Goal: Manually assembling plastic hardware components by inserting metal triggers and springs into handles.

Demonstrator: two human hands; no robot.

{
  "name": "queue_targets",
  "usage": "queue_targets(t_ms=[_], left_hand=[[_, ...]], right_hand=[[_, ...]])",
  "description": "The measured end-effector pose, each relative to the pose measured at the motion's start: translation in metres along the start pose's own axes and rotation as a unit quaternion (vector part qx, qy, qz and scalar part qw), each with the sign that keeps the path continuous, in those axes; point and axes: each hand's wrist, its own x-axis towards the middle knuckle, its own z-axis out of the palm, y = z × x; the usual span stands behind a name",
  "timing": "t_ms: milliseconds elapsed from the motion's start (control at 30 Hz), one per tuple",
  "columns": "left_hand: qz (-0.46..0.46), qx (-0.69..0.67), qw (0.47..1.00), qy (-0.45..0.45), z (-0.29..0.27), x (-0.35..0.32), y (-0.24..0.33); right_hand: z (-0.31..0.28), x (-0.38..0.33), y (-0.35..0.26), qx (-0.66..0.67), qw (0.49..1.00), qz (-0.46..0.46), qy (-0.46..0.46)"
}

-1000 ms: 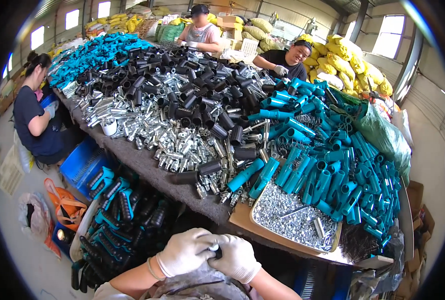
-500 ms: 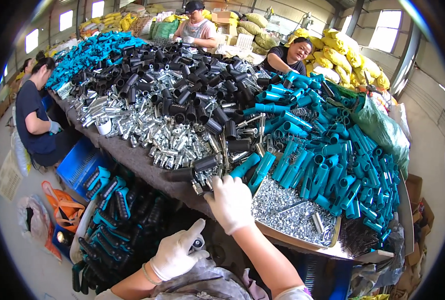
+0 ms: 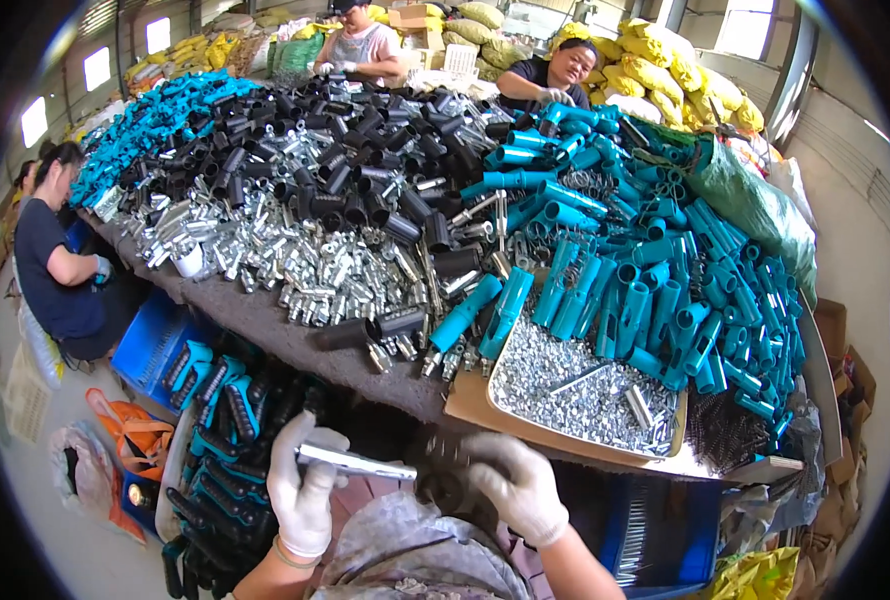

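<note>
A long table [image 3: 295, 335] is covered from near to far with piles too many to count: teal tubes [image 3: 665, 290] on the right, black tubes [image 3: 365, 170] in the middle, silver fittings [image 3: 295, 265] on the left. One cardboard tray [image 3: 470, 400] of small silver screws [image 3: 575, 385] is set at the near edge. Three other people are seen around the table. One silver rod [image 3: 355, 462] is gripped by the gloved left hand [image 3: 303, 492], near and left. The gloved right hand [image 3: 518, 488] is curled just beside it; whether anything is held cannot be told.
</note>
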Motion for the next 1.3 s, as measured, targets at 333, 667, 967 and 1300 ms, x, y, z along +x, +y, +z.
queue_targets(t_ms=[333,667,967,1300], left_hand=[[-0.159,-0.105,0.977,-0.097,0.051,-0.012,-0.004],[-0.109,0.133,0.928,-0.33,0.063,-0.02,-0.032],[0.137,0.276,0.685,-0.66,0.122,-0.026,-0.017],[0.013,0.282,0.756,-0.59,0.147,-0.057,-0.039]], right_hand=[[-0.018,-0.077,0.035,0.321,0.911,0.26,0.01],[-0.018,-0.099,0.065,0.524,0.808,0.268,-0.015],[0.016,-0.13,0.099,0.206,0.965,0.129,0.102],[-0.111,-0.152,0.139,-0.144,0.955,0.093,0.244]])
